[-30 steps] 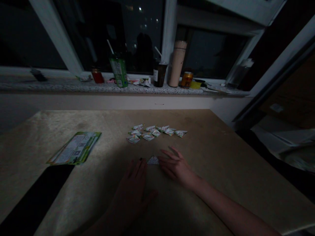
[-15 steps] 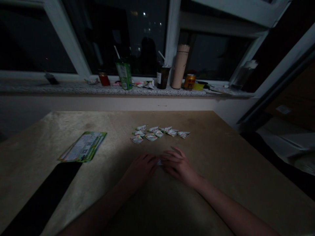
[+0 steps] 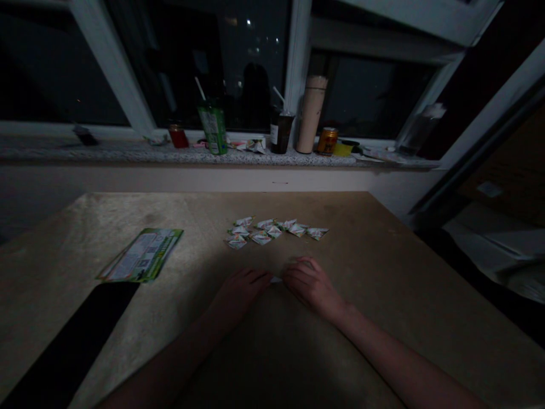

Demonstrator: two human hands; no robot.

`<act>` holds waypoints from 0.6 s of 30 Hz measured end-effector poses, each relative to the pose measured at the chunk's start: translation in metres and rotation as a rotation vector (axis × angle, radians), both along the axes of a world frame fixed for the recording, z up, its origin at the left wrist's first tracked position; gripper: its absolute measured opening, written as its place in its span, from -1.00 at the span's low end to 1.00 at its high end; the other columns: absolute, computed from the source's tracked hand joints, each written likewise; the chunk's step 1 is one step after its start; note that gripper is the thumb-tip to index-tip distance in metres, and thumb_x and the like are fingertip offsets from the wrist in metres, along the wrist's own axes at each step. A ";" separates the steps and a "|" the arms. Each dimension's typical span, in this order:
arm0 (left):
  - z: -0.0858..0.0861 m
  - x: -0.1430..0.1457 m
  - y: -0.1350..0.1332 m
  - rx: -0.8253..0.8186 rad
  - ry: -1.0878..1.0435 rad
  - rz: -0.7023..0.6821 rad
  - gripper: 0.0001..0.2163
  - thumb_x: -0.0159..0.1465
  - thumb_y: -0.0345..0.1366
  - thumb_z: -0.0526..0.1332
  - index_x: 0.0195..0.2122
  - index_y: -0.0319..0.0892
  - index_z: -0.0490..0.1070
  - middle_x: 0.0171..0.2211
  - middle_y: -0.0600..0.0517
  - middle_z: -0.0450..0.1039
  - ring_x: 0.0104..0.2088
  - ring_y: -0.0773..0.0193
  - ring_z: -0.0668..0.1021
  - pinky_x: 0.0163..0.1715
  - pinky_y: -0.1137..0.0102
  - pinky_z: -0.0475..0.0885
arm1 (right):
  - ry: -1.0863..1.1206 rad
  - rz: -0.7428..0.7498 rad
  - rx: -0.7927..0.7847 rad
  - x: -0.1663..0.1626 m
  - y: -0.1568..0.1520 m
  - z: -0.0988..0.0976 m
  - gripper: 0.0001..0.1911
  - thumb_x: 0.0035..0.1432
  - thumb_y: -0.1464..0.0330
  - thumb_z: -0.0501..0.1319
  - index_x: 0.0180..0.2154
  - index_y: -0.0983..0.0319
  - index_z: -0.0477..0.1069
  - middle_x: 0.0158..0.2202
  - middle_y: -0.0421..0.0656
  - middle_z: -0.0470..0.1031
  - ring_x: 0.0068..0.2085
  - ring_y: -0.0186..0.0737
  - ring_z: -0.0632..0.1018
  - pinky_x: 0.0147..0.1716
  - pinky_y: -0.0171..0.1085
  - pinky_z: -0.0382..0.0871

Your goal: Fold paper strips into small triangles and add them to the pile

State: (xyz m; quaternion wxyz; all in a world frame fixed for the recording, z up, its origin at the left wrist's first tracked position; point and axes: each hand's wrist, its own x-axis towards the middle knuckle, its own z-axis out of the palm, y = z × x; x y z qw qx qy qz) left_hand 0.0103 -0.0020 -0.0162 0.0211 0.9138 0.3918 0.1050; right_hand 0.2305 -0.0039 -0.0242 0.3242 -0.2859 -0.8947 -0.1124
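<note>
A small piece of white paper shows between my two hands, low over the table; most of it is hidden by the fingers. My left hand is closed, with its fingertips pinching the paper's left end. On the other side my right hand has its fingers curled and closed at the paper's right end. Just beyond the hands lies a loose group of several small folded paper pieces, white with green and red print. A stack of printed leaflets, green and white, rests to the left.
The wooden table reaches to the wall under the window. A dark strip crosses its left side. On the stone sill stand a green cup, a dark cup, a pink flask, an orange can and a red jar.
My right hand's fingers have curled in and drawn slightly right, and my left hand has shifted slightly left. More of the white paper shows between them. The folded pieces and leaflets stay put.
</note>
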 end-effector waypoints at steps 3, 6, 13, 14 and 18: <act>0.000 0.000 -0.001 -0.003 -0.023 0.000 -0.71 0.34 -0.46 0.00 0.01 -0.17 0.38 -0.05 -0.04 0.48 -0.07 0.18 0.48 -0.05 0.26 0.36 | 0.023 0.005 0.029 0.001 -0.002 0.003 -0.85 0.27 0.49 0.07 -0.22 0.26 0.40 -0.29 -0.13 0.56 -0.20 -0.24 0.51 -0.09 -0.14 0.28; 0.001 -0.002 -0.005 -0.040 -0.109 0.026 -0.66 0.33 -0.48 -0.05 0.06 -0.16 0.35 -0.05 -0.04 0.48 -0.08 0.20 0.51 -0.05 0.29 0.37 | 0.168 -0.002 -0.086 -0.003 -0.007 0.007 -0.86 0.25 0.47 0.10 -0.20 0.22 0.41 -0.28 -0.12 0.56 -0.19 -0.22 0.51 -0.14 -0.16 0.31; 0.008 0.006 -0.013 -0.316 -0.464 0.221 -0.66 0.34 -0.28 -0.03 0.07 -0.10 0.37 -0.15 0.03 0.56 -0.19 0.16 0.59 -0.19 0.33 0.45 | 0.935 -0.049 -0.990 -0.034 -0.014 0.002 -0.59 0.01 0.28 0.29 -0.08 0.20 0.31 -0.48 -0.25 0.49 -0.50 -0.34 0.50 -0.55 -0.39 0.33; 0.008 0.008 -0.014 -0.348 -0.487 0.218 -0.67 0.33 -0.26 -0.01 0.06 -0.09 0.39 -0.14 0.04 0.56 -0.19 0.16 0.59 -0.18 0.33 0.45 | 0.990 -0.012 -1.022 -0.037 -0.014 0.001 -0.63 -0.02 0.27 0.31 -0.15 0.21 0.33 -0.47 -0.24 0.50 -0.47 -0.33 0.52 -0.51 -0.38 0.36; 0.009 0.013 -0.017 -0.424 -0.561 0.216 -0.67 0.27 -0.21 0.11 0.04 -0.08 0.42 -0.11 0.05 0.54 -0.17 0.14 0.58 -0.12 0.31 0.43 | 1.015 -0.041 -1.020 -0.039 -0.013 -0.001 -0.73 -0.07 0.28 0.35 -0.33 0.22 0.36 -0.47 -0.23 0.49 -0.45 -0.31 0.51 -0.49 -0.37 0.36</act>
